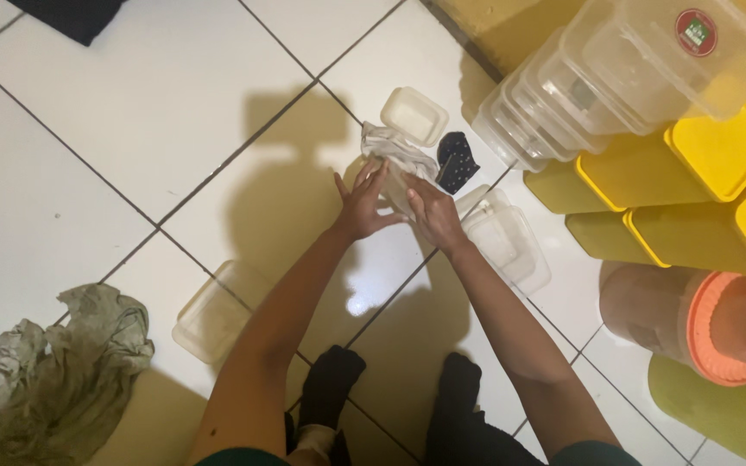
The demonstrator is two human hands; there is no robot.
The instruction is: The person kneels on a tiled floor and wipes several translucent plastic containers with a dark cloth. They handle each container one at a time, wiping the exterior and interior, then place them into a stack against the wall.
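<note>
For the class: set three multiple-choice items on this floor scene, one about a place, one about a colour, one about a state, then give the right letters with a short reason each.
1. Where does the crumpled greenish cloth lie?
A. lower left on the floor
B. on the yellow lids
C. inside a container

2. What colour is the round lid on the jar lying at the right?
A. blue
B. orange
C. white

3. What are the left hand and right hand doing?
A. resting apart on the tiles
B. both on a clear container with a pale cloth
C. lifting a black sock

Answers: 1 A, it lies heaped by the left edge. 2 B, its rim shows orange. 3 B, both hands meet at it.
</note>
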